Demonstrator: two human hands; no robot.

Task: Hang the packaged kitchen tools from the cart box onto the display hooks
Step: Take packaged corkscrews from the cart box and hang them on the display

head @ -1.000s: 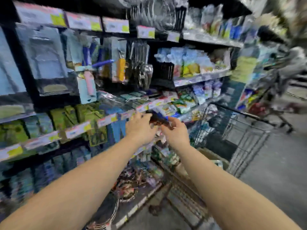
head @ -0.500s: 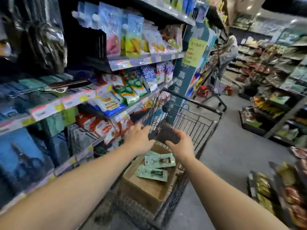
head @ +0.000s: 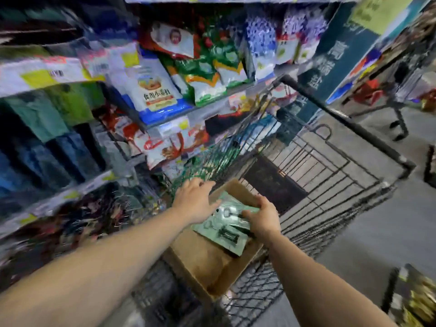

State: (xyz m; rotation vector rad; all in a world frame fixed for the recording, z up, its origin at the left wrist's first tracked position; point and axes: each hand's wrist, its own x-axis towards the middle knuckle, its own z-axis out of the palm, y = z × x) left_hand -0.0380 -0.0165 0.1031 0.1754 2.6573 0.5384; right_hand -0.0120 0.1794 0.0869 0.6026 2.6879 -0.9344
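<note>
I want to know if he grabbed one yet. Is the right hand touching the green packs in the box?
Touching. The head view shows the right hand with fingers curled over the edge of the green packs in the cardboard box.

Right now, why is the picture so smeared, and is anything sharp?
Head view: motion blur streaks the shelves and price tags at left; the wide lens bows the cart rim. Clearest is the middle, where both hands, left and right, reach the green packs in the box. Lighting is dim and even, no strong glare.
</note>
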